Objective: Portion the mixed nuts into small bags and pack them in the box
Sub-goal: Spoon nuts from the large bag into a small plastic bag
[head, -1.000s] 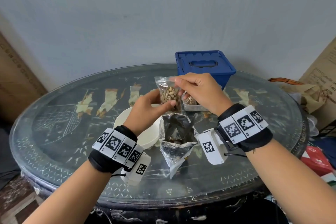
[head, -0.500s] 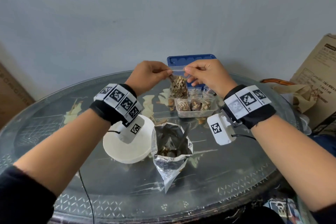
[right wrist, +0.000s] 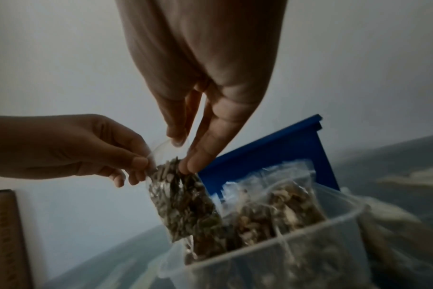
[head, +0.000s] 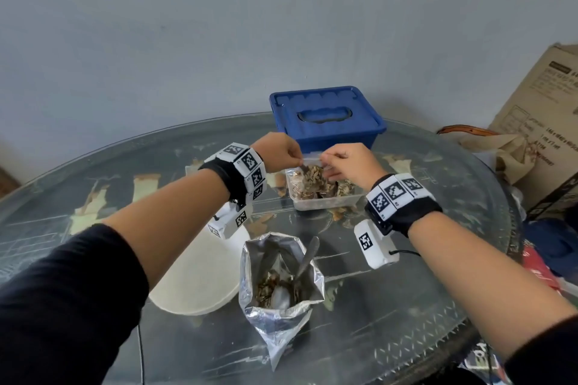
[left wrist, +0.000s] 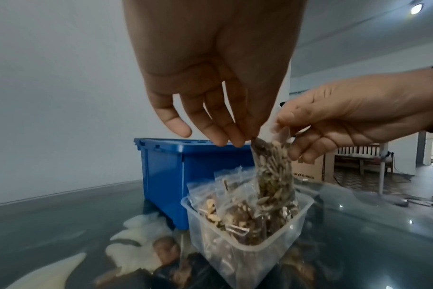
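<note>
Near the middle of the frame, the left hand (head: 279, 151) and right hand (head: 347, 162) each pinch the top of a small bag of nuts (head: 312, 172), its bottom dipping into the clear box (head: 325, 204)

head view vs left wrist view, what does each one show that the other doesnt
Only the head view shows the open silver foil pouch of nuts with a metal spoon in it, the white round lid beside it, and the blue bin's handled top.

Only the left wrist view shows the small clear bag's lower end down inside the clear plastic box.

Both show the left hand and right hand pinching the bag's top, other filled bags in the box, and the glass table.
</note>
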